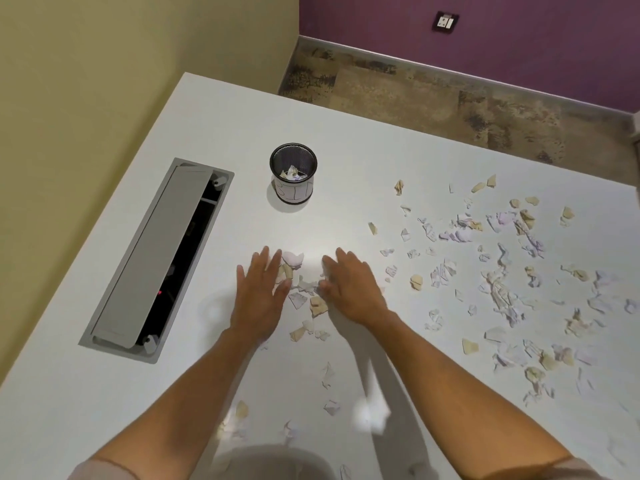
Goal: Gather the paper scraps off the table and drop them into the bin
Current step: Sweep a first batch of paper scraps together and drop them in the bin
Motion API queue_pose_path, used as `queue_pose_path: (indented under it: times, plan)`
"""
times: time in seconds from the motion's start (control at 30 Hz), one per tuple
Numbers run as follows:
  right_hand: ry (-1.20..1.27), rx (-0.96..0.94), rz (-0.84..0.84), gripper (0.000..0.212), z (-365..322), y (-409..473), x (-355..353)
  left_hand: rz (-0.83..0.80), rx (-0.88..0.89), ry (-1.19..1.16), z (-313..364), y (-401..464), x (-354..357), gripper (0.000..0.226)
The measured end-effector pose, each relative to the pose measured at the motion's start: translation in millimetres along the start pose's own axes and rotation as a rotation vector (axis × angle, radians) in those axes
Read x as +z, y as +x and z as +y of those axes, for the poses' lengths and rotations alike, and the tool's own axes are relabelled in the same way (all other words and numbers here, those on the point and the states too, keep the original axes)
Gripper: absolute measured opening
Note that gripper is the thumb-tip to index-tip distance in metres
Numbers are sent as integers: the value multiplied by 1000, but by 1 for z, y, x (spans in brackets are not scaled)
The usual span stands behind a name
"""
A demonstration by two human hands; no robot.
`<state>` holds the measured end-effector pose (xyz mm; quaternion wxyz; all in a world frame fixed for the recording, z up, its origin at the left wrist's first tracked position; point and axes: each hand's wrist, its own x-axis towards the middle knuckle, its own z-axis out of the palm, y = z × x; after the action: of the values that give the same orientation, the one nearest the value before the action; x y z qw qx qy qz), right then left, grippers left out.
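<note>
Your left hand (262,292) flat with fingers straight, your right hand (349,289) loosely spread, both pressing a small pile of paper scraps (304,289) on the white counter (104,410), more scraps scattered rightward, upright mesh bin (293,173) beyond, mouth up, scraps inside.

One bench (346,140), white. One bin (293,173), a black mesh cup ahead of the left grip (261,292), with a few scraps already inside it; their number cannot be told. Two grips, the right grip (349,289) beside the left. One small heap of paper scraps (304,289) between the two grips, roughly ten pieces. Many more scattered scraps (502,282) lie out to the right of the right grip, several dozen, too many and too blurred to count exactly. One cable hatch (156,258) left of the left grip. One wall socket (445,21).
</note>
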<state>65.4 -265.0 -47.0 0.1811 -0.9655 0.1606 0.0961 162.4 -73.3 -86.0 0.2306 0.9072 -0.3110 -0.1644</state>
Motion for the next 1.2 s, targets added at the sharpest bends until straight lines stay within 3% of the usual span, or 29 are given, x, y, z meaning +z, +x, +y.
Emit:
queue_pose_path:
  times: [0.17, 0.4, 0.57, 0.67, 0.73, 0.87, 1.03, 1.13, 1.2]
  plan:
    - [102, -51, -130, 71, -13, -27, 30, -152, 167, 112, 8, -11, 8, 60]
    - [213, -71, -123, 82, -20, -65, 41, -364, 291, 123, 14, -26, -6, 67]
    - [87, -18, 123, 84, -9, -81, 29, -427, 291, 287, 20, -42, -17, 92]
    - [-45, 190, -21, 96, -1, -86, 20, -415, 249, 379, 29, -52, -10, 92]
    - [-86, 233, -101, 99, -1, -89, 23, -380, 229, 408, 36, -54, -5, 83]
    - [-111, 167, -103, 88, -21, -86, 26, -311, 228, 335, 43, -54, -1, 56]
    - [-21, 78, -72, 51, -40, -86, 35, -155, 267, 79, 44, -57, -3, 14]
    - [68, 49, -30, 26, -46, -88, 35, -187, 177, -13, 43, -54, 1, 16]
    - [104, 36, -32, 22, -47, -86, 34, -225, 109, -45, 45, -51, 3, 22]
